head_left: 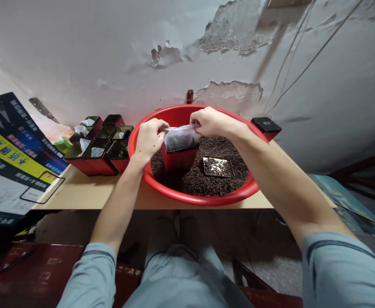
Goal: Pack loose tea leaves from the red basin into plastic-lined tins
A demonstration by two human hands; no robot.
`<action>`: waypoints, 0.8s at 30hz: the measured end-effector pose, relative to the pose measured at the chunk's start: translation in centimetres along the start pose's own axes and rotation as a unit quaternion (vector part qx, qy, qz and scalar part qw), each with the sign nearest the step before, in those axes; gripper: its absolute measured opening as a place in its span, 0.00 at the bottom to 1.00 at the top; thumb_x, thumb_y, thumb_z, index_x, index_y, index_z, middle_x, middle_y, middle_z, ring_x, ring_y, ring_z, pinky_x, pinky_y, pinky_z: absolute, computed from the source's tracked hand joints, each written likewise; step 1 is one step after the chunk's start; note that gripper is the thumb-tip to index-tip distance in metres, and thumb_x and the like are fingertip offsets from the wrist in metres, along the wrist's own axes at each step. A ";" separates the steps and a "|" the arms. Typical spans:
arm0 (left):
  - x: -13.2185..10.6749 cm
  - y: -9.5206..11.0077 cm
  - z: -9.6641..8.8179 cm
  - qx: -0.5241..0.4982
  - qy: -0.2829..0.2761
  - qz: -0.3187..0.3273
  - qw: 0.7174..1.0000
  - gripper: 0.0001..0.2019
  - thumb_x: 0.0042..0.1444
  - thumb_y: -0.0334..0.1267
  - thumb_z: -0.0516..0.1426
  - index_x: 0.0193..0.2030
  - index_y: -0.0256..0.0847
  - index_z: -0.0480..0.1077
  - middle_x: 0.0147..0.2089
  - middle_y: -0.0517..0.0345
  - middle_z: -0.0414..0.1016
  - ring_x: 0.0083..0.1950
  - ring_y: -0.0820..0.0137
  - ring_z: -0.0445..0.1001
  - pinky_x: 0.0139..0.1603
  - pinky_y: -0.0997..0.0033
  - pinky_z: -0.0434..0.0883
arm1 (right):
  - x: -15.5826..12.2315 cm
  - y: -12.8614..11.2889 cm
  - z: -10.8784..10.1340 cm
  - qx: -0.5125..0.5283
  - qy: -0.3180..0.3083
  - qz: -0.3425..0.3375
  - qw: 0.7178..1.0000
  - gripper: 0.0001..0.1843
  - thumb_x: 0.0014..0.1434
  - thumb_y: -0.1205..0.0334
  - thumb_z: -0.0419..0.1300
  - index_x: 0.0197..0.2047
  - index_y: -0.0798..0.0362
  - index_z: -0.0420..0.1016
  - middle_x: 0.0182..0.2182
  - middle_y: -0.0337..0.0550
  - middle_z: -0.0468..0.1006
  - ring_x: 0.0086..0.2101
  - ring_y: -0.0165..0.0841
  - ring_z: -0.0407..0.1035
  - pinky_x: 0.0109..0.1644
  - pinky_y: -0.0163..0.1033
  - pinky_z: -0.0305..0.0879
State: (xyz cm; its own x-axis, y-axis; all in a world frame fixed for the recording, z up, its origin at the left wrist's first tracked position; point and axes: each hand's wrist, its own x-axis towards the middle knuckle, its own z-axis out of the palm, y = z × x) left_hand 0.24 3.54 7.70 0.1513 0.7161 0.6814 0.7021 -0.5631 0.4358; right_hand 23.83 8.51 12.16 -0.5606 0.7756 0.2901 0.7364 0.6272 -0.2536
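A clear plastic bag lines a red square tin that stands in a big red basin. My left hand pinches the bag's left top corner, and my right hand pinches the right one. Between them the bag's top edge is drawn straight above the tin's rim. Dark loose grains, like tea leaves, cover the basin's floor. On these grains, right of the tin, rests a shiny rectangular tin lid. What is inside the bag is hard to make out.
Several open red tins, some with plastic bags in them, stand left of the basin on a pale tabletop. A closed tin with a black top is behind right. A printed box leans at far left. Behind runs a peeling wall.
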 end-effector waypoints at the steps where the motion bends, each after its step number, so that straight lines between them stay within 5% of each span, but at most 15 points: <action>1: 0.2 0.0 0.0 -0.008 -0.003 0.007 1.000 0.12 0.54 0.25 0.57 0.37 0.41 0.81 0.40 0.56 0.84 0.39 0.66 0.79 0.48 0.62 0.78 | 0.1 -0.2 0.0 0.002 0.008 0.004 1.000 0.12 0.50 0.71 0.68 0.39 0.52 0.86 0.30 0.47 0.80 0.38 0.43 0.75 0.46 0.48 0.71; 6: 0.2 0.0 0.2 -0.021 -0.003 0.002 1.000 0.16 0.51 0.22 0.55 0.36 0.42 0.82 0.40 0.56 0.83 0.40 0.66 0.78 0.48 0.62 0.78 | -0.5 0.2 -0.4 0.079 0.129 0.043 0.988 0.12 0.56 0.65 0.69 0.44 0.53 0.86 0.37 0.46 0.82 0.40 0.40 0.76 0.48 0.46 0.73; 8: 0.1 0.0 0.2 -0.024 0.007 -0.007 1.000 0.16 0.50 0.22 0.55 0.36 0.42 0.82 0.40 0.56 0.83 0.40 0.65 0.78 0.48 0.62 0.78 | -1.2 1.2 -0.5 0.147 0.179 0.071 0.970 0.20 0.59 0.60 0.69 0.55 0.53 0.83 0.43 0.46 0.83 0.40 0.37 0.75 0.45 0.43 0.73; 10: 0.0 0.0 0.2 -0.031 0.015 -0.015 0.999 0.16 0.51 0.22 0.55 0.36 0.42 0.82 0.40 0.55 0.83 0.41 0.65 0.78 0.48 0.62 0.78 | -1.7 2.3 -0.3 0.216 0.149 0.090 0.961 0.37 0.57 0.55 0.73 0.68 0.51 0.74 0.49 0.46 0.82 0.36 0.33 0.75 0.38 0.40 0.72; 12: 0.0 0.2 0.3 -0.038 0.016 -0.021 0.999 0.16 0.51 0.22 0.55 0.36 0.42 0.81 0.40 0.56 0.83 0.41 0.65 0.78 0.49 0.62 0.78 | -1.9 2.9 0.1 0.254 0.050 0.096 0.961 0.46 0.50 0.55 0.77 0.71 0.50 0.71 0.50 0.46 0.82 0.32 0.31 0.73 0.33 0.38 0.71; 14: 0.1 0.4 0.4 -0.045 0.010 -0.027 0.999 0.16 0.51 0.22 0.55 0.36 0.43 0.82 0.41 0.56 0.84 0.41 0.65 0.78 0.49 0.61 0.78 | -1.5 2.5 0.7 0.251 -0.019 0.094 0.963 0.36 0.48 0.59 0.78 0.61 0.52 0.80 0.43 0.43 0.83 0.30 0.31 0.72 0.32 0.39 0.70; 17: 0.5 0.8 0.8 -0.057 -0.009 -0.032 0.998 0.15 0.51 0.23 0.56 0.36 0.42 0.82 0.41 0.55 0.84 0.42 0.65 0.79 0.49 0.61 0.79 | -0.3 0.5 1.6 0.239 -0.027 0.089 0.967 0.13 0.53 0.65 0.73 0.43 0.54 0.85 0.31 0.40 0.80 0.28 0.31 0.71 0.34 0.40 0.70; 21: 1.2 1.1 1.9 -0.093 -0.030 -0.034 0.995 0.13 0.51 0.25 0.58 0.36 0.41 0.82 0.41 0.55 0.84 0.42 0.65 0.80 0.50 0.60 0.80 | 1.2 -2.2 2.2 0.239 -0.050 0.020 0.970 0.23 0.49 0.70 0.72 0.51 0.53 0.82 0.31 0.37 0.80 0.31 0.31 0.71 0.37 0.37 0.68; 24: 1.4 1.3 2.3 -0.126 -0.018 -0.038 0.991 0.10 0.51 0.27 0.60 0.37 0.39 0.81 0.42 0.55 0.84 0.44 0.66 0.81 0.53 0.60 0.81 | 1.8 -2.7 2.3 0.173 -0.056 -0.032 0.983 0.16 0.49 0.68 0.71 0.43 0.56 0.84 0.31 0.37 0.80 0.34 0.33 0.71 0.39 0.37 0.65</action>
State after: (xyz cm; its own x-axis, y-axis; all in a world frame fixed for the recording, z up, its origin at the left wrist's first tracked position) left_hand 2.93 4.73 7.88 0.1334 0.7721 0.6213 0.5166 -0.5892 0.6213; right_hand 19.93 8.33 11.21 -0.6536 0.7250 0.2171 0.5368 0.6463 -0.5424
